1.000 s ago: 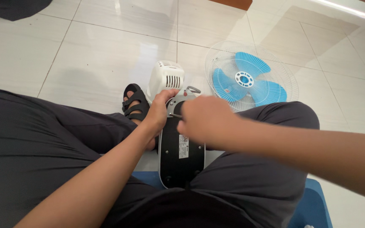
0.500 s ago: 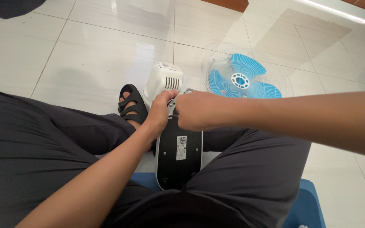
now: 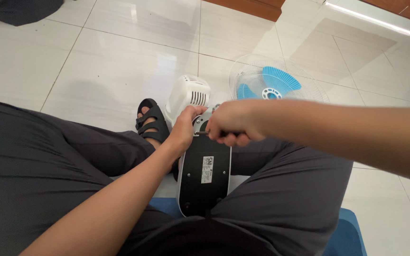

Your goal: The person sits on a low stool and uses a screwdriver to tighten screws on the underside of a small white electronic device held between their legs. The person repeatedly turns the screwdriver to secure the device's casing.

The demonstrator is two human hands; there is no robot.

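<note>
A fan base (image 3: 205, 182), black underneath with a white rim and a white label, lies between my legs. My left hand (image 3: 184, 130) grips its upper left edge near the white motor housing (image 3: 188, 95). My right hand (image 3: 233, 122) is closed around a dark-handled tool (image 3: 204, 133), seemingly a screwdriver, whose tip points left at the top of the base. Most of the tool is hidden in my fist.
A blue fan blade inside a clear white guard (image 3: 274, 84) lies on the white tiled floor beyond my right arm. My sandalled foot (image 3: 152, 122) rests left of the motor housing. A blue mat (image 3: 347, 234) is under me. A dark object (image 3: 15, 9) sits top left.
My right arm has swung to come in level from the right, with the fist moved slightly right of the base top. The left hand stays on the base. The view has shifted a little.
</note>
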